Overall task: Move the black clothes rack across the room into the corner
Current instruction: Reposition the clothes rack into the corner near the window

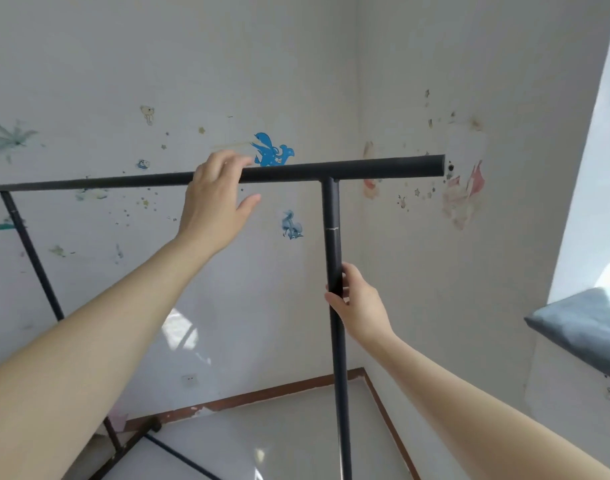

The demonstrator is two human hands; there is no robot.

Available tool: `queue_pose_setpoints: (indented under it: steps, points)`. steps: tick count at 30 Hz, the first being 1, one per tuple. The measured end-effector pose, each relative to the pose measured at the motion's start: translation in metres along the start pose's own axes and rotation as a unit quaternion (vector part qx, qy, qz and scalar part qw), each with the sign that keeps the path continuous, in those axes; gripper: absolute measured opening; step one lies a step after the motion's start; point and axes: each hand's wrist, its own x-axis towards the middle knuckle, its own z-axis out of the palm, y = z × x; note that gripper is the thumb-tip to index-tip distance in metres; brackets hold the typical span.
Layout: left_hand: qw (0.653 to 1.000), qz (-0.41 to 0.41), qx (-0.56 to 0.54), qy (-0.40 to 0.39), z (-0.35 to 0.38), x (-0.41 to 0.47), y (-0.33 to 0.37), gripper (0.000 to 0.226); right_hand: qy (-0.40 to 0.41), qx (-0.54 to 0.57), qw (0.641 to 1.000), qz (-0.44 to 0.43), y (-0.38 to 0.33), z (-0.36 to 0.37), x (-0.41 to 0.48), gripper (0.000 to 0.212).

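The black clothes rack (365,168) stands close to the sticker-covered wall, and its top bar ends near the room corner (359,81). My left hand (217,199) lies over the top bar with fingers stretched out and thumb apart below it, not closed around the bar. My right hand (359,303) is wrapped around the rack's right upright post (333,220) at mid height. The left post (30,251) and the base bars (172,452) with a small caster show at lower left.
A grey windowsill (580,327) juts out at the right, with a bright window above it. A brown skirting board (262,396) runs along both walls into the corner. A wall socket (190,379) sits low on the wall. Pale floor lies below.
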Motion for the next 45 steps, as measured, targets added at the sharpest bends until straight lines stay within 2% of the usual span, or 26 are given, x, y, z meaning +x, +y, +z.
queue_pose_setpoints:
  steps: [2,5,7,11,16,22,26,31,36,45]
  points:
    - [0.999,0.005,0.033,-0.043,-0.002,0.016,0.003,0.055,-0.013,-0.009,1.000,0.014,-0.002,-0.001,0.003,0.037]
    - [0.985,0.007,0.066,-0.157,0.008,0.031,0.005,0.059,-0.024,-0.017,0.999,0.022,-0.003,-0.004,0.006,0.034]
    - [0.980,0.001,0.064,-0.188,0.017,0.035,0.007,0.059,-0.027,-0.029,0.999,0.022,-0.002,-0.005,0.007,0.032]
    - [0.982,0.013,0.088,-0.164,0.039,0.044,0.004,0.056,-0.028,-0.067,0.997,0.030,0.001,-0.007,0.014,0.024]
    - [0.983,0.030,0.108,-0.144,0.070,0.057,-0.006,0.064,-0.017,-0.089,0.994,0.053,0.004,-0.009,0.036,0.021]
    - [0.990,0.047,0.095,-0.094,0.095,0.077,-0.010,0.046,-0.003,-0.126,0.989,0.074,0.009,-0.011,0.056,0.018]
    - [0.994,0.071,0.061,-0.062,0.108,0.094,-0.014,0.041,0.006,-0.120,0.989,0.081,0.014,-0.011,0.069,0.019]
    - [0.991,0.082,0.048,-0.096,0.124,0.114,-0.021,0.044,0.025,-0.132,0.987,0.083,0.022,-0.010,0.085,0.019]
    - [0.992,0.093,0.043,-0.067,0.144,0.123,-0.028,0.046,0.039,-0.133,0.986,0.089,0.031,-0.005,0.104,0.018]
    - [0.990,0.079,0.073,-0.089,0.179,0.149,-0.041,0.046,0.056,-0.148,0.984,0.082,0.054,0.003,0.154,0.019]
